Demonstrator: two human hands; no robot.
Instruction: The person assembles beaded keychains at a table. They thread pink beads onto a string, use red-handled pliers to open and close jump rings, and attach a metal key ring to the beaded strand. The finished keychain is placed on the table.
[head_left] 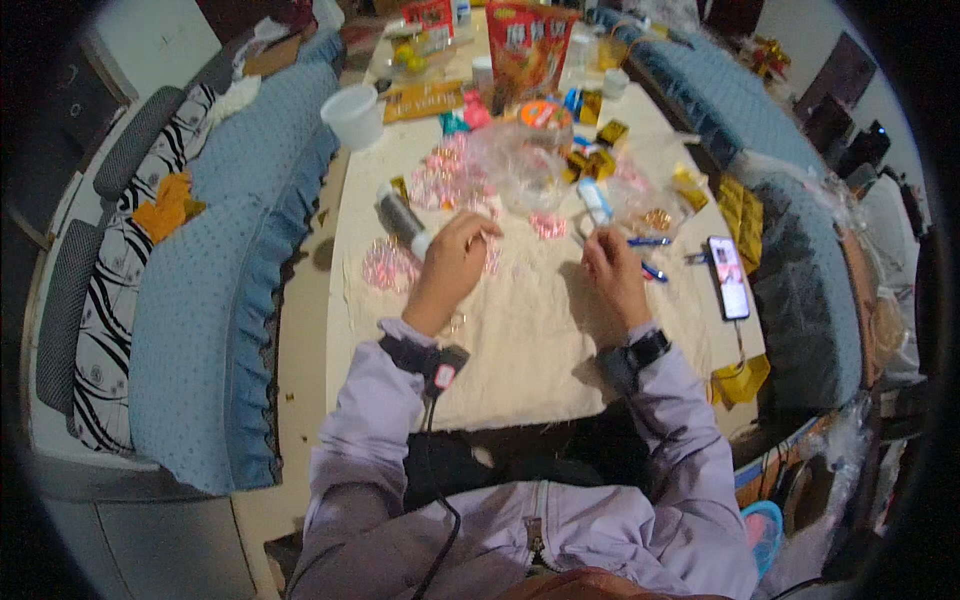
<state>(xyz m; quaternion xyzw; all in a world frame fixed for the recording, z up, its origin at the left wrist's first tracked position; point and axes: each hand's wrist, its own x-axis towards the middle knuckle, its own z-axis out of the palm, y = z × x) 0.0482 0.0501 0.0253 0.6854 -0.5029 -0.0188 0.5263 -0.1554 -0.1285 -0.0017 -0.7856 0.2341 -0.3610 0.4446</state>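
Resting on the cream cloth-covered table (520, 350), both hands work close together near its middle. The left hand (452, 265) is curled, its fingertips pinched toward something small and pale at the thumb; what it grips is too tiny to make out. Just beside its knuckles lies a dark cylindrical spool with a white end (402, 220), and a pink translucent beaded ring (388, 267) sits on the cloth near the wrist side. The right hand (612, 270) is loosely closed, fingers bent inward near a white-and-blue tube (594, 202); whether it holds anything cannot be told. A smartphone with a lit screen (728, 277) lies well apart to the right. The crumpled clear plastic bag (520, 160) beyond blurs its contents.
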